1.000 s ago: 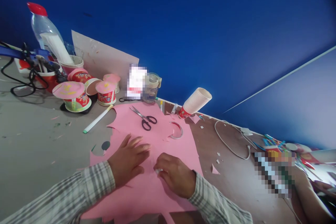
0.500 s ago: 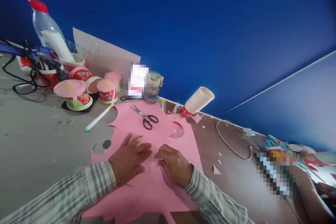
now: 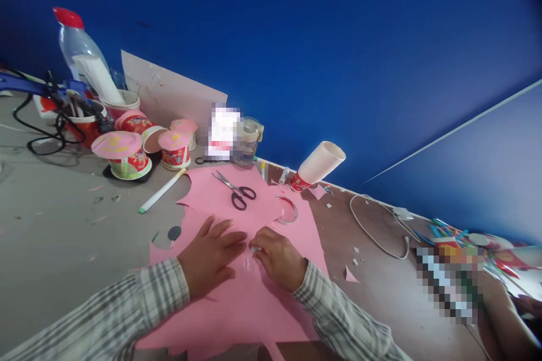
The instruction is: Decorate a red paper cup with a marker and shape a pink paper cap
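- Presently, left hand [image 3: 214, 259]: palm down, fingers spread, lying on the large pink paper sheet [image 3: 237, 316]; nothing seen in its grasp.
- Right hand [image 3: 279, 256]: fingers curled nearly closed, thumb and forefinger pinching a small whitish piece [image 3: 255, 249] (mostly hidden; material cannot be told) just above or against the sheet; contact unclear.
- Hands close together, left fingertips just beside the right knuckles; a pale shiny streak [image 3: 248, 264] shows on the pink between them.
- Sheet location: in front of the person, across the join of the grey tabletop [image 3: 63, 265] and the brown tabletop [image 3: 381, 299].
- Beyond the hands, on pink paper: black-handled metal scissors [image 3: 235, 187], blades slightly parted, and, to their right, a thin white ring with a red inner edge [image 3: 296, 215].
- Left of the sheet: white marker with a green end [image 3: 164, 190], lying near a dark grey disc [image 3: 174, 233].
- Right rear: leaning stack of white paper cups [image 3: 319, 164], lowest one red.
- Far right: another person's bare arm [image 3: 499, 310], partly pixelated.
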A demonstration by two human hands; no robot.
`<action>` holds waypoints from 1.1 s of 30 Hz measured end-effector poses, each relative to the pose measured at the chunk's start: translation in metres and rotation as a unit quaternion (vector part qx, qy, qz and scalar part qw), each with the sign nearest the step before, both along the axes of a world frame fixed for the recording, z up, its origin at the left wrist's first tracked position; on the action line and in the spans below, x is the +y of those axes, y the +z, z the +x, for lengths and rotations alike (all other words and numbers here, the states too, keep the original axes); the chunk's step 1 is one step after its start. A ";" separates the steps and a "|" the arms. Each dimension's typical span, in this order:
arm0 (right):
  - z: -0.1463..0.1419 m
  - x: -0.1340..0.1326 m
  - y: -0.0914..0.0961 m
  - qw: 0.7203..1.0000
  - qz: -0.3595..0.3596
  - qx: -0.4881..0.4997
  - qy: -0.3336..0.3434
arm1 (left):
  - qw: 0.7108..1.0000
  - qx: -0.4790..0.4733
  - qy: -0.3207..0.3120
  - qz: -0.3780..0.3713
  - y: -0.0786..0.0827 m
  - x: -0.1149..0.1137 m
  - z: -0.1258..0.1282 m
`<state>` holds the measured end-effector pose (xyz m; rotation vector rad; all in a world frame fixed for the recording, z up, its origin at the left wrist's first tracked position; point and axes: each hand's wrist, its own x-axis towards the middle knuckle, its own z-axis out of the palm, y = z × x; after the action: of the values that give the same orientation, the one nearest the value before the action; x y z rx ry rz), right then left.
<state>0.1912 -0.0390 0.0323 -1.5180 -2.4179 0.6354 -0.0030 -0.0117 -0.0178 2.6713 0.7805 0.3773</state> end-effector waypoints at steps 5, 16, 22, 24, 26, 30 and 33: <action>0.014 -0.017 0.006 0.998 -0.041 0.000 0.040 | 1.000 -0.007 -0.001 -0.020 0.002 0.000 0.001; -0.009 -0.008 0.009 0.998 0.025 0.055 0.030 | 0.999 -0.010 0.010 0.043 0.001 0.000 0.000; -0.011 -0.026 -0.004 0.999 -0.010 -0.028 0.026 | 0.999 0.000 0.013 0.039 0.005 -0.001 0.001; -0.005 -0.033 0.004 0.998 -0.031 -0.030 0.050 | 0.999 0.004 0.013 0.030 0.005 -0.001 0.001; 0.001 -0.036 0.016 0.995 -0.050 0.004 0.086 | 1.000 0.006 0.012 0.015 0.005 -0.001 0.001; 0.007 -0.028 0.037 0.994 -0.010 0.109 0.018 | 1.000 -0.003 0.007 -0.025 0.003 -0.001 0.002; 0.001 -0.014 0.028 0.992 0.035 0.119 0.008 | 0.999 -0.009 0.007 -0.036 0.002 -0.001 0.002</action>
<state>0.1926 -0.0532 0.0607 -1.3152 -2.2504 0.6837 -0.0009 -0.0124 -0.0160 2.5927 0.7926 0.3693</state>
